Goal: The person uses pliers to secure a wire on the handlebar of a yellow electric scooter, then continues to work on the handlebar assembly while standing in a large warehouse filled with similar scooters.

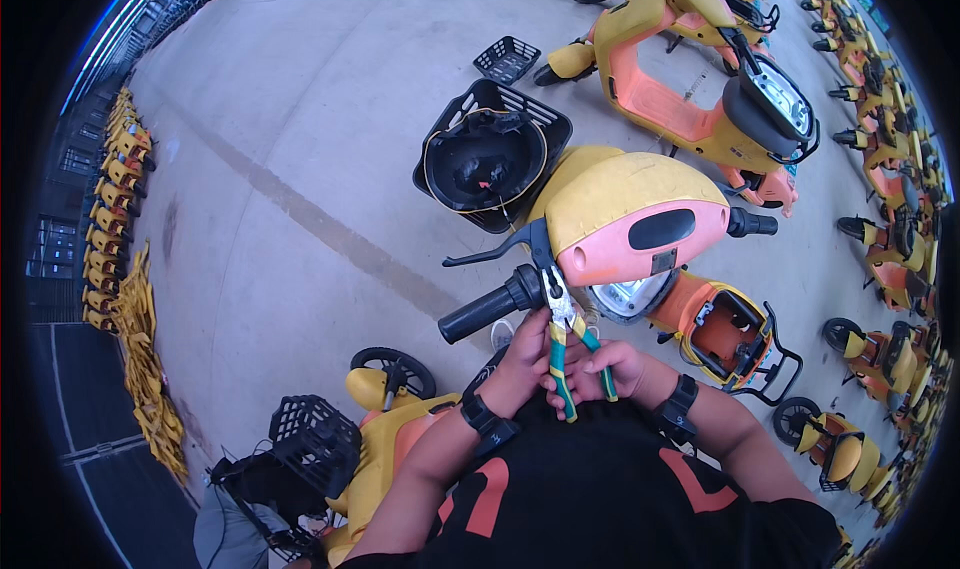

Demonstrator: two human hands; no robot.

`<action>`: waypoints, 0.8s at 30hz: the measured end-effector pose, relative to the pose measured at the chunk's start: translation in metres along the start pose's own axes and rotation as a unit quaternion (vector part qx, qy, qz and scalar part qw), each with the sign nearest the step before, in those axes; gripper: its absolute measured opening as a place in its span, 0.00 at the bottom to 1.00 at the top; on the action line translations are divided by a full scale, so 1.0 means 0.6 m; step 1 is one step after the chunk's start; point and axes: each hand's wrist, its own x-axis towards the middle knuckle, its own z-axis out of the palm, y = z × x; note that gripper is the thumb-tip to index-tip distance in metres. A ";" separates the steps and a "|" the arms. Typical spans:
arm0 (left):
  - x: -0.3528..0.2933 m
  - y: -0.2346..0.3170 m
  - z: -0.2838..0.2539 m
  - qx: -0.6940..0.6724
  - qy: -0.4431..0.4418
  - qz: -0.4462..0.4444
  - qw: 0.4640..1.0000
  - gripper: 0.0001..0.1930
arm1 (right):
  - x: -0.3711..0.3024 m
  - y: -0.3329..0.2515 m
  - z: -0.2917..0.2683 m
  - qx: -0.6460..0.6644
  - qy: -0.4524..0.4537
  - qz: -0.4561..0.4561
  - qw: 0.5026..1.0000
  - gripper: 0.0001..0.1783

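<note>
A pair of pliers (565, 324) with green and yellow handles stands with its metal jaws at the inner end of the scooter's left handlebar grip (485, 311), by the base of the black brake lever (490, 259). My left hand (530, 357) is closed round the left handle of the pliers, and my right hand (622, 365) holds the right one. The two handles are spread apart. What the jaws touch is too small to make out. Just beyond them is the scooter's yellow and pink head cover (640, 214) with a dark oval panel.
A black front basket (555, 129) with a dark lining hangs ahead of the head cover. Another black basket (507, 59) lies on the floor farther off. Yellow scooters (660, 99) stand on the right and a person (235, 524) is at the lower left, beside another scooter (375, 449).
</note>
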 end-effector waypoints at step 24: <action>-0.006 0.044 0.014 0.525 0.079 0.129 0.838 0.19 | -0.029 -0.044 0.123 -0.048 0.263 0.095 0.959 0.15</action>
